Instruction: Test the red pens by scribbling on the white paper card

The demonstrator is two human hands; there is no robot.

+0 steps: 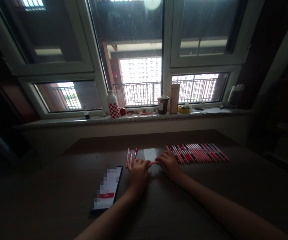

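Note:
Both my hands rest on a dark table [59,186], close together near its middle. My left hand [138,173] and my right hand [169,165] are closed on the two ends of one pink pen [154,162] held level between them. A small white slip of paper [150,154] lies just beyond the pen. Three red and pink pens [131,156] lie side by side just left of my left hand. A long row of several red and pink pens [199,152] lies to the right of my right hand.
A phone [107,192] with a lit screen lies at the left of my left forearm. On the window sill [59,119] behind the table stand a red-checked bottle [113,104], a dark cup [163,105], a tall tumbler [174,98] and a yellow tape roll [184,109].

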